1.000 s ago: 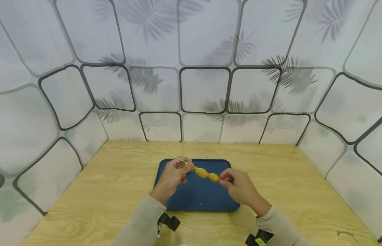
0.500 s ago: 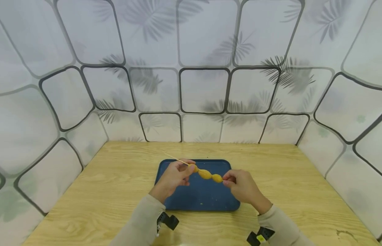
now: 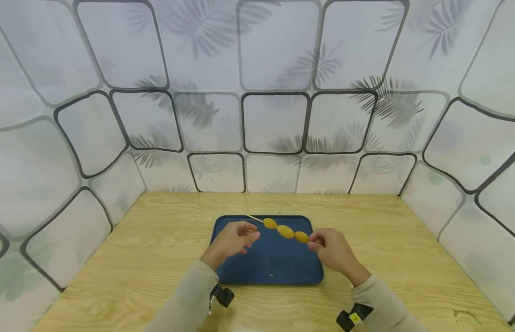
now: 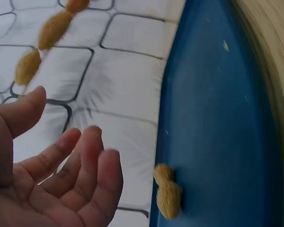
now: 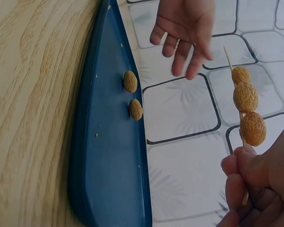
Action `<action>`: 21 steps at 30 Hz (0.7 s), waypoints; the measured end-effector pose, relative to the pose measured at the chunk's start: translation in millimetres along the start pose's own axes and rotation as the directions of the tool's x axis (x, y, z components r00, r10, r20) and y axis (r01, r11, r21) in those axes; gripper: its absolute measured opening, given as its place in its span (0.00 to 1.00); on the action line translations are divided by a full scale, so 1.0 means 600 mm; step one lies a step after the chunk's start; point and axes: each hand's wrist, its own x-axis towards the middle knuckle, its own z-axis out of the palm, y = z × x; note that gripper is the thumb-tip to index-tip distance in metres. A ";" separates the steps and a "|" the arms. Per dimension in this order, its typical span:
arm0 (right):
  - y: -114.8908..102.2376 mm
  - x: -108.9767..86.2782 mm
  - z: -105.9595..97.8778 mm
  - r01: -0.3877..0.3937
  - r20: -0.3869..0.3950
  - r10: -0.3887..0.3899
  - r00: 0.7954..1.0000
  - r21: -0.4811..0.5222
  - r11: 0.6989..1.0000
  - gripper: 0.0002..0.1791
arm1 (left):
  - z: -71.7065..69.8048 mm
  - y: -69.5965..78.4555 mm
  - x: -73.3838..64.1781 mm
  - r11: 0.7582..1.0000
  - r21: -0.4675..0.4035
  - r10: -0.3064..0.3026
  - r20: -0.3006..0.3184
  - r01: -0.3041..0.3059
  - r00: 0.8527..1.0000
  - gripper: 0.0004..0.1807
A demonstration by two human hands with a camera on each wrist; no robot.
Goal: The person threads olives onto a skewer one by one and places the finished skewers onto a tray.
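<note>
Near: beige sleeves (image 3: 184, 297). Right hand (image 3: 333, 249): thumb and fingers pinch lower end of skewer (image 3: 248, 215), held above tray. Three yellow-brown pieces (image 5: 246, 98) threaded on skewer; right wrist view resolves wrinkled surface, head view does not. Left hand (image 3: 232, 240): beside skewer, fingers apart, loosely bent, nothing held. Below: blue tray (image 3: 278, 265) on tabletop (image 3: 166, 240). Two loose pieces (image 5: 130, 82) in tray: visible in wrist views, hidden in head view. Far: patterned wall (image 3: 274, 122).

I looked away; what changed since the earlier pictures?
The left hand let go of the thin wooden skewer threaded with three golden-brown oval pieces; the right hand, still gripping its end, carried it slightly right. The blue rectangular tray stayed put.
</note>
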 end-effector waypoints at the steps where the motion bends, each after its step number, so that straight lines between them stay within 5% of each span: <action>1: 0.000 -0.001 -0.001 -0.003 -0.002 0.003 1.000 0.000 1.000 0.03 | -0.002 -0.004 0.002 0.998 0.062 0.005 -0.025 -0.003 1.000 0.21; 4: 0.003 -0.004 -0.004 0.000 -0.010 0.000 1.000 -0.004 1.000 0.03 | -0.009 -0.018 0.010 0.963 0.270 0.008 -0.079 0.013 0.997 0.20; 8: 0.015 -0.007 -0.007 0.012 -0.024 -0.012 1.000 -0.006 1.000 0.04 | -0.010 -0.032 0.023 0.861 0.507 -0.004 -0.079 0.043 0.997 0.21; 16: 0.024 -0.010 -0.009 -0.033 -0.017 0.034 0.999 0.034 0.999 0.04 | 0.002 -0.035 0.035 0.731 0.680 -0.072 -0.008 0.058 0.997 0.24; 21: 0.021 -0.015 -0.014 -0.043 -0.018 0.044 0.999 0.047 0.998 0.04 | 0.007 -0.031 0.034 0.694 0.719 -0.058 0.005 0.037 0.998 0.11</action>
